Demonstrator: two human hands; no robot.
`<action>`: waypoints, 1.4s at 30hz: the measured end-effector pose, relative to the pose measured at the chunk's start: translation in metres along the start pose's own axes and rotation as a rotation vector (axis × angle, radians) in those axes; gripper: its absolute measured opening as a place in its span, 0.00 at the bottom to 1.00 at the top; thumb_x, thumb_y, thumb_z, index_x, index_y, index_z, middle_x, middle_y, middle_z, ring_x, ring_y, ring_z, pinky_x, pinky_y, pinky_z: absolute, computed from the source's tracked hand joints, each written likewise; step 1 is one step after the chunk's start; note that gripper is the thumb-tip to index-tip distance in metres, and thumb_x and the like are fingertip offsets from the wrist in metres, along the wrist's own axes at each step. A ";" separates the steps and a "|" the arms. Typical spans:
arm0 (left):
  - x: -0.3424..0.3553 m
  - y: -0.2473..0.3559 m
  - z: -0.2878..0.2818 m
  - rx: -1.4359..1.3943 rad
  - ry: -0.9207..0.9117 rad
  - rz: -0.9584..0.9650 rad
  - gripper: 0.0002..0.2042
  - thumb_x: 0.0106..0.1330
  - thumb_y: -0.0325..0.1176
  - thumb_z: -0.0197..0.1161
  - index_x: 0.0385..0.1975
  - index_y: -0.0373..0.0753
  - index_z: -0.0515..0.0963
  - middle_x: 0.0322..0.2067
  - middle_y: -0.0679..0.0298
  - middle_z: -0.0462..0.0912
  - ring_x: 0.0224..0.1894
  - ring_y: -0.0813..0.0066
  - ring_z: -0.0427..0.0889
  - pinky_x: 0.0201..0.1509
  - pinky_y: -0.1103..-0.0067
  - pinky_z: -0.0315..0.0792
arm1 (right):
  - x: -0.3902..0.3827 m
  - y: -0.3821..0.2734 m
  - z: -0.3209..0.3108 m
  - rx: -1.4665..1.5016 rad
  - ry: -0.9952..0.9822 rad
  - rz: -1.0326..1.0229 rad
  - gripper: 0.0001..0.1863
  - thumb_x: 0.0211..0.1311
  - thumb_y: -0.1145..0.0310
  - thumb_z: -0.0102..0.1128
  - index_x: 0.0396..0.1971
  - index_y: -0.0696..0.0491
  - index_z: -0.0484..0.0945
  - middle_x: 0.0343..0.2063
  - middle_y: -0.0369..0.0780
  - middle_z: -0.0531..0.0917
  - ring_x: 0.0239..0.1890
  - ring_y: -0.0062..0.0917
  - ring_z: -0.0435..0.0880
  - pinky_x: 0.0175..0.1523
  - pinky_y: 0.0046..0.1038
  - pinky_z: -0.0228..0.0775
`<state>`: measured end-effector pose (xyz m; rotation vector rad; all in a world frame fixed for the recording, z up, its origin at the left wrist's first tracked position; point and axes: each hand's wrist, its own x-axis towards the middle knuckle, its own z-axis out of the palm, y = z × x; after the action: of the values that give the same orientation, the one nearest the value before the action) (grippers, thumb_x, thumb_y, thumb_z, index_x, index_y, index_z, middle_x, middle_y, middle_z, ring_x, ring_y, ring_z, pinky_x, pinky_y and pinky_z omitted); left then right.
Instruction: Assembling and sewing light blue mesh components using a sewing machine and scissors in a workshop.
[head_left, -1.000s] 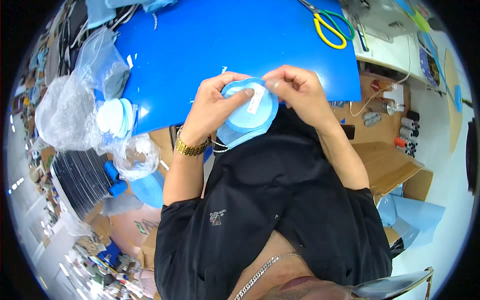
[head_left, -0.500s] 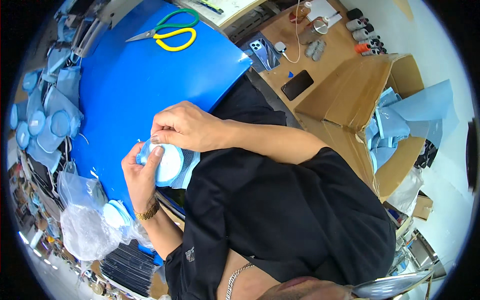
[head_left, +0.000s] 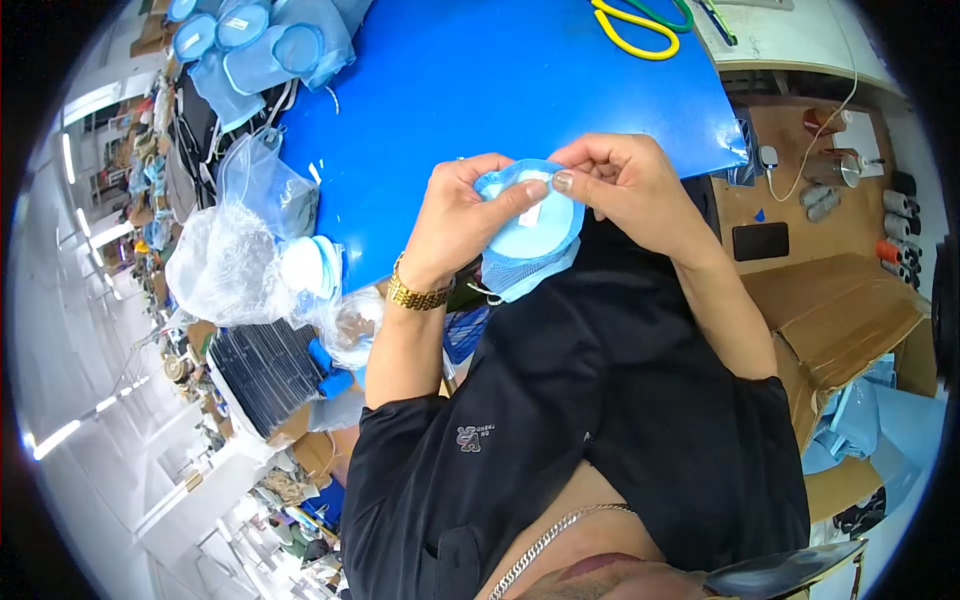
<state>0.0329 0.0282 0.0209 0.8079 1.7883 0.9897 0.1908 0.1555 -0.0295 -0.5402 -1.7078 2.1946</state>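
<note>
Above my lap, both hands hold a light blue mesh pouch [head_left: 535, 262] with a round, flat base facing up and a small white label on it. My left hand [head_left: 465, 212], with a gold band at its wrist, grips the left rim, thumb lying across the round face. On the far right rim, my right hand [head_left: 625, 190] pinches the edge between thumb and fingers, its thumb tip close to the left thumb. The mesh body hangs below the base, and a pale cord end shows beside it. Fingers behind the pouch are hidden.
A blue tabletop [head_left: 480, 75] lies ahead, with yellow-and-green-handled scissors [head_left: 640, 45] at its far right. More blue pouches [head_left: 270, 50] lie far left, near a clear plastic bag [head_left: 225, 260] and white discs [head_left: 308, 268]. A cardboard box [head_left: 840, 310] with blue mesh pieces stands right.
The view has turned, shifting the scene. The round base shows a pale blue labelled face where a white disc showed before. My right hand has gone from the top edge to the right rim.
</note>
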 end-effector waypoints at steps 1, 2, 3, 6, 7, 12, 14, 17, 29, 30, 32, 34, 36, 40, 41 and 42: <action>0.001 0.000 -0.001 -0.033 -0.001 -0.027 0.07 0.60 0.31 0.69 0.32 0.33 0.82 0.24 0.68 0.83 0.28 0.87 0.79 0.30 0.86 0.72 | 0.003 0.000 0.001 0.021 -0.007 0.017 0.11 0.60 0.72 0.62 0.38 0.63 0.81 0.26 0.35 0.83 0.27 0.12 0.78 0.32 0.16 0.70; 0.002 -0.002 -0.003 -0.034 -0.004 -0.030 0.07 0.60 0.31 0.69 0.32 0.33 0.82 0.24 0.68 0.83 0.28 0.87 0.79 0.30 0.86 0.72 | 0.004 0.000 0.001 0.041 -0.012 0.036 0.11 0.61 0.72 0.62 0.38 0.63 0.81 0.26 0.35 0.83 0.27 0.12 0.78 0.31 0.16 0.70; 0.003 -0.002 -0.006 -0.073 -0.023 -0.039 0.07 0.60 0.31 0.69 0.33 0.33 0.82 0.26 0.68 0.84 0.29 0.86 0.79 0.31 0.86 0.72 | 0.006 -0.002 0.000 0.039 -0.008 0.034 0.11 0.61 0.72 0.62 0.38 0.63 0.81 0.26 0.35 0.83 0.27 0.12 0.78 0.31 0.16 0.70; 0.007 0.001 -0.009 -0.063 -0.028 -0.024 0.08 0.61 0.30 0.68 0.36 0.33 0.82 0.29 0.66 0.84 0.31 0.85 0.79 0.34 0.85 0.73 | 0.010 -0.004 -0.003 0.034 -0.018 0.040 0.11 0.61 0.71 0.63 0.39 0.64 0.81 0.26 0.35 0.83 0.27 0.11 0.78 0.30 0.15 0.70; 0.007 0.003 -0.010 -0.011 -0.007 -0.002 0.09 0.62 0.29 0.68 0.38 0.32 0.82 0.32 0.65 0.84 0.33 0.85 0.79 0.36 0.85 0.74 | 0.012 -0.002 -0.004 0.034 -0.019 0.024 0.11 0.61 0.71 0.62 0.38 0.63 0.81 0.26 0.35 0.83 0.26 0.11 0.78 0.30 0.15 0.69; 0.003 -0.002 -0.033 0.077 0.043 0.181 0.08 0.64 0.30 0.65 0.40 0.34 0.83 0.29 0.69 0.81 0.32 0.85 0.75 0.34 0.84 0.68 | 0.017 -0.007 0.003 0.020 -0.049 0.061 0.09 0.62 0.70 0.61 0.38 0.59 0.80 0.24 0.31 0.80 0.24 0.10 0.75 0.26 0.16 0.68; -0.001 0.011 -0.044 0.191 0.068 0.149 0.08 0.64 0.31 0.65 0.35 0.33 0.84 0.27 0.72 0.78 0.32 0.86 0.73 0.34 0.85 0.66 | 0.019 -0.010 0.004 0.025 -0.067 0.067 0.11 0.64 0.69 0.60 0.42 0.58 0.80 0.25 0.33 0.81 0.24 0.11 0.76 0.28 0.16 0.70; 0.000 0.025 -0.077 0.261 0.160 0.163 0.10 0.64 0.34 0.66 0.35 0.32 0.83 0.26 0.69 0.81 0.29 0.86 0.75 0.32 0.84 0.68 | 0.019 -0.007 -0.011 0.035 0.051 0.051 0.11 0.64 0.69 0.59 0.43 0.58 0.80 0.27 0.33 0.82 0.26 0.12 0.77 0.27 0.15 0.69; 0.083 0.138 -0.279 0.448 1.241 0.911 0.11 0.61 0.34 0.67 0.38 0.34 0.84 0.27 0.64 0.85 0.26 0.81 0.79 0.32 0.82 0.73 | 0.025 0.038 -0.028 -0.283 0.237 -0.078 0.08 0.60 0.75 0.60 0.37 0.61 0.81 0.24 0.36 0.80 0.24 0.15 0.77 0.28 0.18 0.68; 0.100 0.135 -0.296 0.524 1.242 0.975 0.11 0.61 0.34 0.67 0.38 0.35 0.84 0.29 0.62 0.86 0.27 0.77 0.81 0.33 0.80 0.74 | 0.027 0.040 -0.027 -0.329 0.229 -0.132 0.07 0.61 0.74 0.59 0.37 0.61 0.81 0.23 0.35 0.80 0.23 0.14 0.76 0.27 0.17 0.67; 0.140 0.115 -0.302 0.742 1.105 0.705 0.16 0.58 0.38 0.67 0.45 0.38 0.82 0.35 0.55 0.84 0.33 0.63 0.82 0.41 0.72 0.75 | 0.027 0.047 -0.028 -0.380 0.244 -0.189 0.07 0.62 0.75 0.59 0.37 0.60 0.81 0.22 0.33 0.79 0.22 0.12 0.76 0.25 0.15 0.66; 0.175 0.083 -0.289 0.866 1.095 0.713 0.19 0.58 0.39 0.67 0.47 0.40 0.80 0.41 0.54 0.81 0.39 0.60 0.80 0.46 0.69 0.74 | 0.029 0.051 -0.030 -0.410 0.267 -0.221 0.07 0.62 0.74 0.59 0.37 0.60 0.81 0.22 0.33 0.78 0.21 0.12 0.75 0.24 0.16 0.66; 0.193 0.048 -0.263 0.754 1.020 0.673 0.17 0.58 0.38 0.67 0.45 0.40 0.80 0.39 0.55 0.82 0.39 0.58 0.80 0.47 0.69 0.74 | 0.028 0.047 -0.030 -0.453 0.264 -0.250 0.07 0.62 0.74 0.59 0.37 0.59 0.81 0.21 0.34 0.78 0.21 0.13 0.75 0.24 0.17 0.66; 0.198 -0.020 -0.176 0.596 0.763 0.653 0.13 0.58 0.36 0.66 0.41 0.39 0.82 0.37 0.56 0.83 0.40 0.61 0.81 0.44 0.70 0.74 | 0.032 0.033 -0.024 -0.420 0.245 -0.142 0.07 0.59 0.75 0.61 0.36 0.59 0.81 0.25 0.39 0.80 0.25 0.20 0.77 0.30 0.22 0.67; 0.197 -0.032 -0.153 0.535 0.703 0.633 0.12 0.58 0.35 0.67 0.39 0.38 0.83 0.37 0.56 0.83 0.40 0.62 0.82 0.43 0.71 0.75 | 0.033 0.031 -0.024 -0.428 0.247 -0.151 0.07 0.59 0.75 0.61 0.36 0.59 0.81 0.25 0.39 0.80 0.25 0.19 0.77 0.30 0.21 0.67; 0.195 -0.036 -0.130 0.425 0.643 0.555 0.10 0.58 0.34 0.67 0.37 0.38 0.83 0.36 0.57 0.84 0.38 0.66 0.83 0.42 0.75 0.76 | 0.032 0.031 -0.025 -0.434 0.259 -0.138 0.07 0.59 0.75 0.61 0.36 0.59 0.81 0.25 0.39 0.80 0.25 0.19 0.77 0.30 0.21 0.67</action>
<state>-0.1638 0.1381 -0.0535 1.4204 2.4404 1.3498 0.1735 0.1838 -0.0686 -0.7463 -2.0086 1.5822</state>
